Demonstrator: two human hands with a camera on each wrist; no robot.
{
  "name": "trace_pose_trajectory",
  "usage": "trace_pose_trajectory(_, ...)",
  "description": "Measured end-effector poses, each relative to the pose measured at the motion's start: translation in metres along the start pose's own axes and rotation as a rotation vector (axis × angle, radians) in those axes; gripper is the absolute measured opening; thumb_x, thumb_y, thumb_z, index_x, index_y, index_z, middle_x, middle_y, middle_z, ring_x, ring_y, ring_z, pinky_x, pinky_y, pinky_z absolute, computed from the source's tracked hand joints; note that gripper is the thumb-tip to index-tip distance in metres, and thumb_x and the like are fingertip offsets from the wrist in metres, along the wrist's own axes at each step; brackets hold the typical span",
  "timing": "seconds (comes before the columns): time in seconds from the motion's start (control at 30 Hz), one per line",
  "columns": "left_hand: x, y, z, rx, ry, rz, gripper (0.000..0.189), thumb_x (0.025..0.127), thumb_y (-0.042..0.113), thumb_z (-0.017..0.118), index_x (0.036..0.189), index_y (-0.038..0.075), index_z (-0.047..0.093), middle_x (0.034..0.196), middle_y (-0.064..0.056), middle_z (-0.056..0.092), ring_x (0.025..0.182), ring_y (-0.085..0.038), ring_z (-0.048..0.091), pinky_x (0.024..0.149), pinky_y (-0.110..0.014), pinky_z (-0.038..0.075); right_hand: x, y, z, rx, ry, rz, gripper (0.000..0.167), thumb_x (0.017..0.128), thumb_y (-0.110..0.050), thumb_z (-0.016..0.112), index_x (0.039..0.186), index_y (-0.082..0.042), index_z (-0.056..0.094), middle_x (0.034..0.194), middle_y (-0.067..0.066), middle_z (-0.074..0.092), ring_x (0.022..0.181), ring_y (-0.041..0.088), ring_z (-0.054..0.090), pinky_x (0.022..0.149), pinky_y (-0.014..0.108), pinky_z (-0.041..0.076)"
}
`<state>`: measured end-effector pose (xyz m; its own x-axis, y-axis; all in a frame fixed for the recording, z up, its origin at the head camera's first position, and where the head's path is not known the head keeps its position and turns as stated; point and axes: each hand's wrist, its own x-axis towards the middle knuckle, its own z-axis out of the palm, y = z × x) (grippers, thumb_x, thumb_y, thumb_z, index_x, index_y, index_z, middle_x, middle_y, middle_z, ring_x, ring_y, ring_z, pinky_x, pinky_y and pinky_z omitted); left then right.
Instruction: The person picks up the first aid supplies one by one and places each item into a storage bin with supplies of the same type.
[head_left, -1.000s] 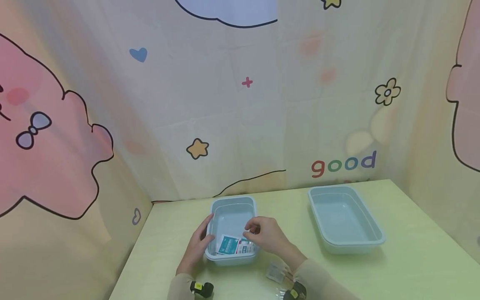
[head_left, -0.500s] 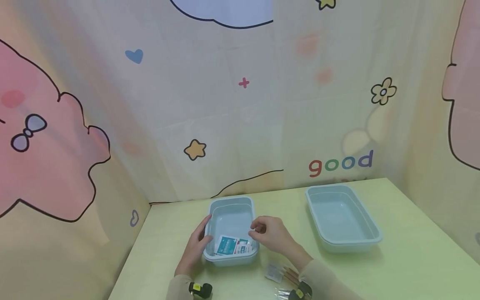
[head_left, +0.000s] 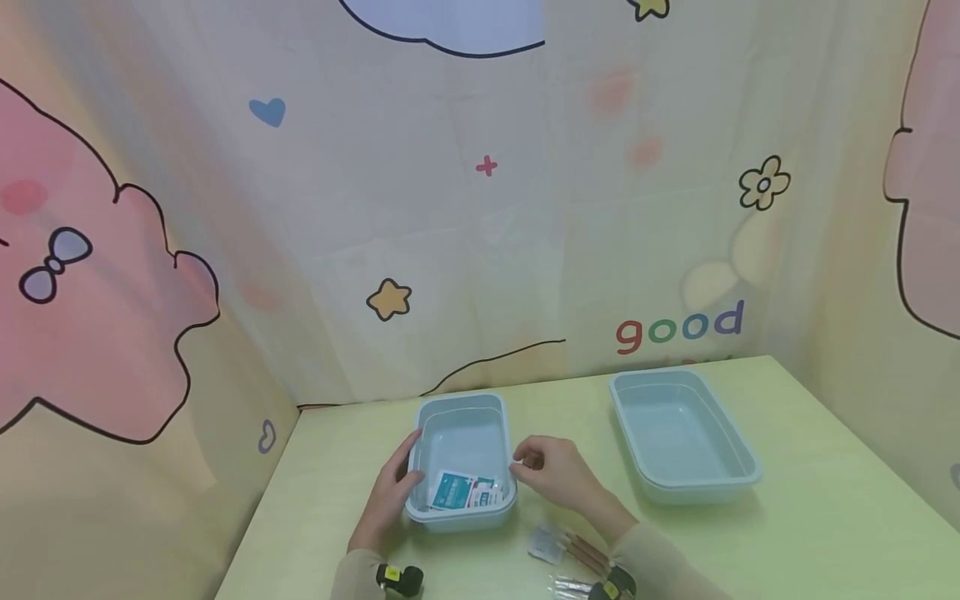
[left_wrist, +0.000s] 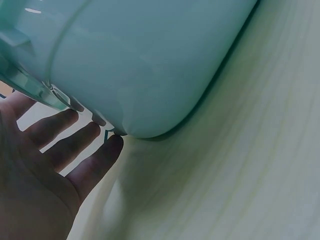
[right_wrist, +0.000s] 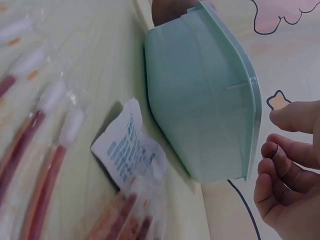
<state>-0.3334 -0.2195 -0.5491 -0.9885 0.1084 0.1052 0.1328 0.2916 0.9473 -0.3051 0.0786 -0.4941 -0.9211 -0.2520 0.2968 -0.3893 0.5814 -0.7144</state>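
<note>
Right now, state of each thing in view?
Left tub: upright
Right tub: upright, nothing visible inside
Teal packet: lying in left tub
Pink-marked packet: in left tub
White packet: creased, on table
Brown-stemmed swabs: clear-wrapped, on table
Left grip: touching left tub
Right grip: loosely curled, nothing visibly held

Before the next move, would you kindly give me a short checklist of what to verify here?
1. Is the left hand on the left tub? OK: it touches the tub's left side.
2. Is the right hand unloaded? OK: nothing shows in it.
3. Is that hand clear of the tub? Cannot tell: it is close beside the rim.
4. Is the teal packet inside the left tub? OK: at the near end.
5. Are all items off the table? Not OK: a white packet and wrapped swabs lie there.
</note>
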Motion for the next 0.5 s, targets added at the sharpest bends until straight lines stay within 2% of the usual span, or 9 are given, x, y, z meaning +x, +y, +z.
trace_pose_trajectory(0.17, 0.0014, -0.0004, -0.0004, 0.003, 0.000, -0.008, 0.063, 0.092, 0.013, 0.055, 0.150, 0.030, 0.038, 0.160, -0.002, 0.029, 0.148, -0.032, 0.023, 0.115, -0.060, 0.022, -0.0040, 0.0042, -0.0035, -0.023, -0.038, 0.003, 0.013, 0.083, -0.023, 0.073, 0.091, -0.013, 0.069, 0.075, -0.009, 0.061, 0.070, 0.007, 0.054, 0.063, 0.021, 0.047)
trace_pose_trajectory(0.5, 0.0020, -0.0003, 0.0006, 0.002, 0.009, -0.031, 0.063, 0.093, 0.013, 0.054, 0.149, 0.035, 0.037, 0.160, -0.001, 0.028, 0.148, -0.032, 0.023, 0.115, -0.060, 0.021, -0.0092, 0.0100, -0.0066, -0.040, -0.078, -0.021, 0.021, 0.079, -0.023, 0.076, 0.091, -0.007, 0.068, 0.074, -0.007, 0.061, 0.066, 0.004, 0.052, 0.059, 0.020, 0.046)
